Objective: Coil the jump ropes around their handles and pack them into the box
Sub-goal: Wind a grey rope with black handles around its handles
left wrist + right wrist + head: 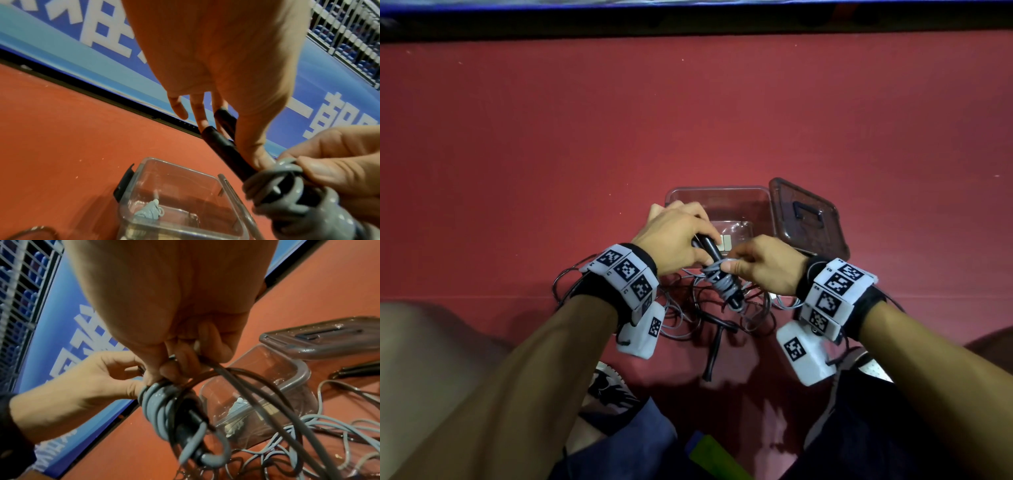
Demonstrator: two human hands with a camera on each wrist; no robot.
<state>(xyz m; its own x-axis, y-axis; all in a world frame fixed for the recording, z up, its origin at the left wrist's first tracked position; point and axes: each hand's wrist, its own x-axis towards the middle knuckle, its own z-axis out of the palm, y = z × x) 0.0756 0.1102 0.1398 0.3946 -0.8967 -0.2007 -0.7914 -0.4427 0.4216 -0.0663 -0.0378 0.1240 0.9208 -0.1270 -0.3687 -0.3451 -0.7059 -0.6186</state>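
My left hand (688, 240) grips a pair of black handles (710, 248) held together above the red floor. Grey rope (722, 284) is wound in several turns round their lower half. My right hand (753, 263) pinches that grey rope at the top of the coil (160, 405), and a dark cord also runs through its fingers (185, 356). In the left wrist view, the left thumb lies against the handles (222, 146). Just beyond the hands, the clear box (722, 193) holds one small grey bundle (150, 209).
The box's brown lid (808, 219) lies to its right. Loose grey and dark ropes (688, 318) tangle on the floor under my hands, with another black handle (714, 353) among them. My knees and shoes flank them. A blue banner wall (102, 40) borders the floor.
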